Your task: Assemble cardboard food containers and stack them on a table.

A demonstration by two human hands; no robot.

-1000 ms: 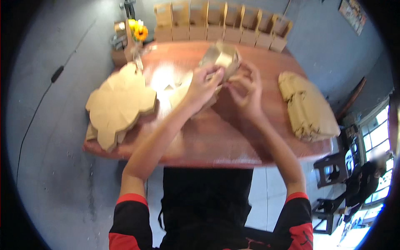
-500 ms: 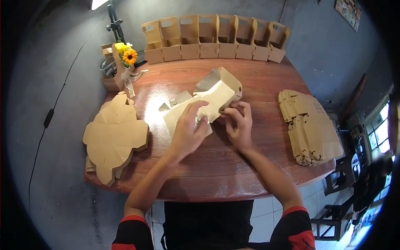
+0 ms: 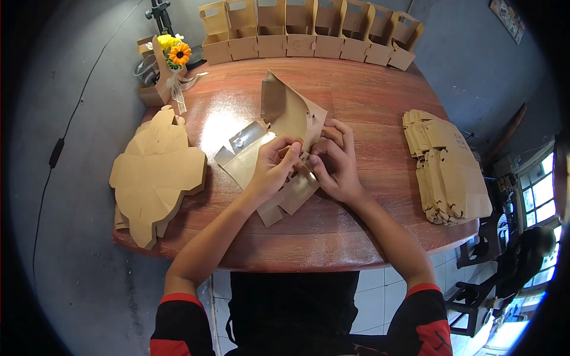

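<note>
A partly folded cardboard box blank (image 3: 291,107) sits at the middle of the wooden table, one panel standing up and other flaps spread flat toward me. My left hand (image 3: 273,169) pinches the cardboard near its centre, thumb and fingertips together. From the right, my right hand (image 3: 337,163) grips the folded edge of the same piece, fingers curled behind it. Both hands' fingertips nearly meet at the fold, and they partly hide the tabs there.
Flat cardboard blanks (image 3: 157,178) are stacked at the left. Another stack of folded cardboard (image 3: 451,169) lies at the right. Several assembled carriers (image 3: 301,44) line the back edge. A carrier with flowers (image 3: 157,92) stands at the back left.
The cardboard has been turned and its far panel now stands more upright, with more flaps showing toward me. My hands have come closer together at the fold. The view has shifted slightly.
</note>
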